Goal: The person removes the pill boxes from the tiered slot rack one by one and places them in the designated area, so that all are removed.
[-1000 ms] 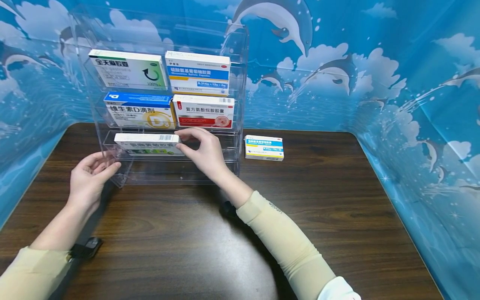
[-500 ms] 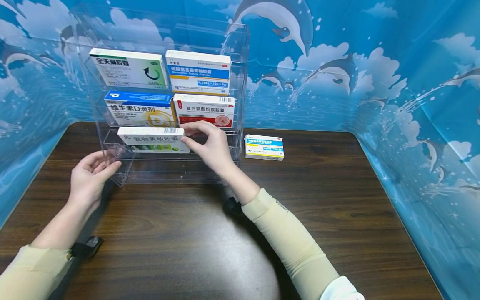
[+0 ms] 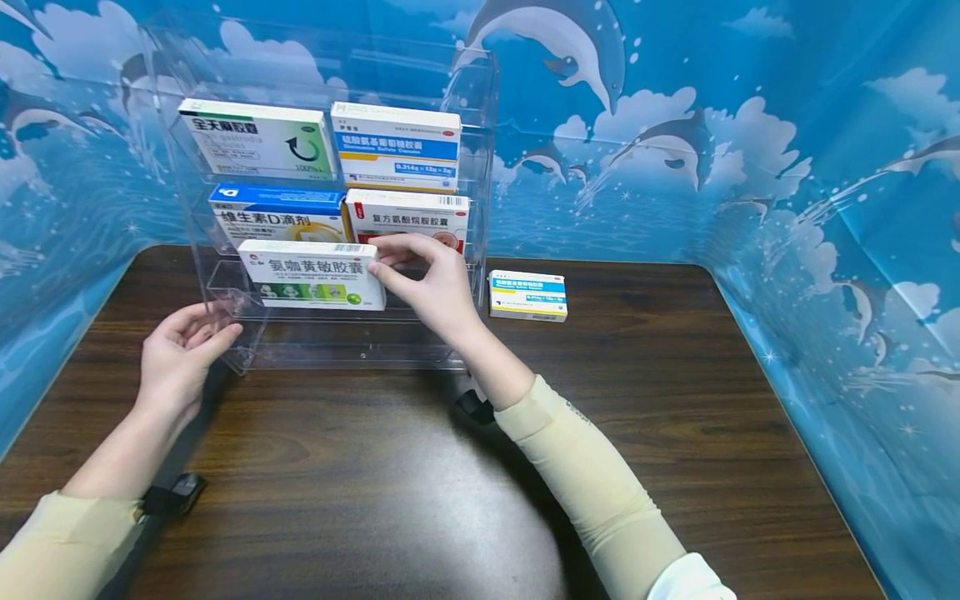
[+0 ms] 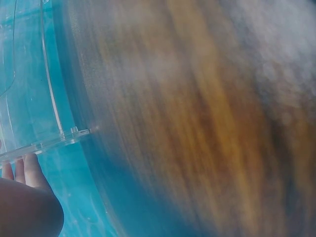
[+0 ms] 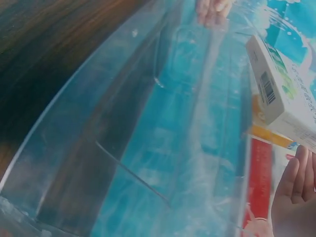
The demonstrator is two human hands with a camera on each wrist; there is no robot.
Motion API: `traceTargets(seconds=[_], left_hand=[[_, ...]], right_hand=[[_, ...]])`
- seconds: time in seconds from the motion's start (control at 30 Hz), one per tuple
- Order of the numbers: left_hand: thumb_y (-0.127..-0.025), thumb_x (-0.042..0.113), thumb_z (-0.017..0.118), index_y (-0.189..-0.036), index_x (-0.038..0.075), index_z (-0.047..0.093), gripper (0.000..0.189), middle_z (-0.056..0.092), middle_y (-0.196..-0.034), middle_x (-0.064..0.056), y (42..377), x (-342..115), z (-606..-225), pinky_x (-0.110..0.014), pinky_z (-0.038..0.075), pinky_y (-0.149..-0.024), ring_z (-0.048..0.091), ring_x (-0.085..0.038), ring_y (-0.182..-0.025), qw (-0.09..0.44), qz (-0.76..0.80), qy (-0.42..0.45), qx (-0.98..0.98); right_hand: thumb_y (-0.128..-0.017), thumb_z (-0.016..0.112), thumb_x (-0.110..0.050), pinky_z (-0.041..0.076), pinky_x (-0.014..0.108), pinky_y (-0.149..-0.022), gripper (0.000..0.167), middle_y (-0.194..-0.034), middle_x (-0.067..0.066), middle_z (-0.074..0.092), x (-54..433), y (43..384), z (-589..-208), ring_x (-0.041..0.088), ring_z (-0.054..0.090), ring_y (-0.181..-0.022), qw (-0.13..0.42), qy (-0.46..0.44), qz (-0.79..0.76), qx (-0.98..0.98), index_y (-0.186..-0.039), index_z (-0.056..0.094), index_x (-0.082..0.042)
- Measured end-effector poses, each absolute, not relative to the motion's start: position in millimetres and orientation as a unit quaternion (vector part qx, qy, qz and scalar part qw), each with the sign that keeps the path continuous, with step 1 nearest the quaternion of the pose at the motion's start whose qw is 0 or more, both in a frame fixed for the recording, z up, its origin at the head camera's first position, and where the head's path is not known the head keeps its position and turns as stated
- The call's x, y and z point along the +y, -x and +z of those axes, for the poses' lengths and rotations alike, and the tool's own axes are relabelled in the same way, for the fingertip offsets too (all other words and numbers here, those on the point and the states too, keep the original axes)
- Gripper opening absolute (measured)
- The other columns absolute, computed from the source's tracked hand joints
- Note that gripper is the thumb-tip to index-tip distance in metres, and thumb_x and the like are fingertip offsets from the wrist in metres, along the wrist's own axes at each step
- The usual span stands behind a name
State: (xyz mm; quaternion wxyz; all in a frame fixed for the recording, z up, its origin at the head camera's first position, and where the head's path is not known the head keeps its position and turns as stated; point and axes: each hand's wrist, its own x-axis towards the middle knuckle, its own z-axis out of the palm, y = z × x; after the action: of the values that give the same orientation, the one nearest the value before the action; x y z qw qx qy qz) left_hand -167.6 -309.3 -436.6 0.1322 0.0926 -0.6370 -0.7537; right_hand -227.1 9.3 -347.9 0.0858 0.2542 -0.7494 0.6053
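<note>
My right hand [image 3: 431,279] pinches the right end of a white medicine box [image 3: 311,275] with a green picture strip. The box stands upright at the lowest tier of a clear acrylic display rack [image 3: 360,346], its front towards me. In the right wrist view the medicine box [image 5: 281,89] shows its barcode end, with fingertips [image 5: 289,173] under it. My left hand [image 3: 180,350] grips the rack's lower left side, thumb in front. The left wrist view shows fingers [image 4: 32,170] against the clear panel [image 4: 44,144].
Upper tiers hold a green-and-white box [image 3: 258,140], a blue-and-yellow box [image 3: 397,146], a vitamin D box [image 3: 277,212] and a red-and-white box [image 3: 408,217]. Right of the rack, another small box [image 3: 528,296] lies on the dark wooden table [image 3: 675,400]. A blue dolphin curtain [image 3: 637,208] surrounds the table.
My right hand has lifted the green-strip medicine box up and slightly right, out of the low tier, so more of its front shows. The left hand stays on the rack.
</note>
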Motion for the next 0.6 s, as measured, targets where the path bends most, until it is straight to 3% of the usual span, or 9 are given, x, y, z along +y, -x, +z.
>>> traceTargets(seconds=[0.27, 0.6], left_hand=[[-0.093, -0.014, 0.071, -0.104, 0.020, 0.073, 0.036, 0.076, -0.100, 0.018, 167.7, -309.6, -436.8, -0.003, 0.056, -0.078, 0.071, 0.009, -0.090, 0.130, -0.752, -0.096, -0.639], [-0.093, -0.015, 0.070, -0.102, 0.020, 0.074, 0.036, 0.077, -0.098, 0.017, 168.6, -309.1, -437.5, -0.003, 0.057, -0.077, 0.072, 0.008, -0.087, 0.136, -0.756, -0.089, -0.634]], right_hand=[[-0.094, 0.078, -0.002, 0.062, 0.023, -0.088, 0.029, -0.108, 0.019, 0.078, 23.0, 217.0, -337.5, 0.020, 0.072, -0.094, 0.077, -0.241, 0.624, -0.740, -0.122, 0.076, 0.001], [-0.096, 0.077, -0.006, 0.060, 0.021, -0.084, 0.027, -0.112, 0.019, 0.077, 54.3, 210.5, -333.8, 0.008, 0.071, -0.091, 0.043, -0.195, 0.659, -0.725, -0.123, 0.076, 0.000]])
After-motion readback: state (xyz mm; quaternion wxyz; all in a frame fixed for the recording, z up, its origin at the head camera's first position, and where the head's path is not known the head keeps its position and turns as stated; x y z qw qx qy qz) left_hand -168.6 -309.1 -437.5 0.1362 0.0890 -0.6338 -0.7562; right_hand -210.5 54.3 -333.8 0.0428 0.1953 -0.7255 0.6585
